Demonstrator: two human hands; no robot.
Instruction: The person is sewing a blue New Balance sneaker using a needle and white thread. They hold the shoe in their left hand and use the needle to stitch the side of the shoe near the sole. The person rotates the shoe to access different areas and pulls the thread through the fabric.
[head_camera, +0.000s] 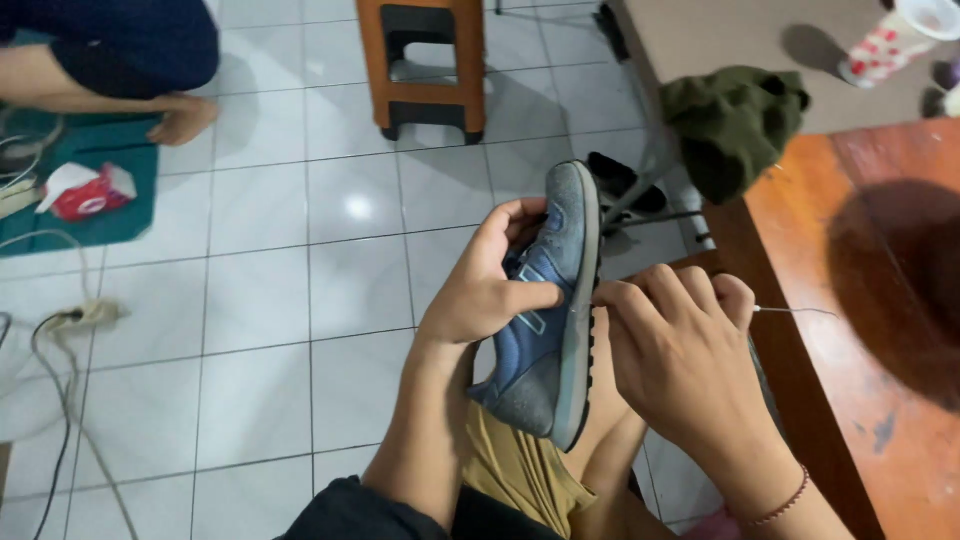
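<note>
Item: blue sneaker (545, 330), centre of frame, held on edge above the lap, toe toward the top, sole (581, 300) facing right.
Left hand (480, 290): fingers wrapped round the upper, thumb pressed across the side panel; firm hold on the sneaker.
Right hand (680, 350): fingers curled tight against the sole edge at mid-length, pinching a thin needle (795, 311) that projects toward the right; thread not discernible.
Handling, judged: light, upper soft and yielding, sole stiffer and rubbery; suede-like surface, worn, unlikely to slip. Best held round the upper near the laces or heel, clear of the sole seam.
Hazard, judged: needle point close to the fingers.
Tabletop (850, 260): orange-brown wood, right of frame; dark green cloth (735, 120) at its upper edge.
Floor (300, 280): white tiles; cables and power strip (90, 316) at left.
Upper centre: orange stool (420, 60).
Upper left: another person's bare foot (180, 122) on a green mat (100, 190).
</note>
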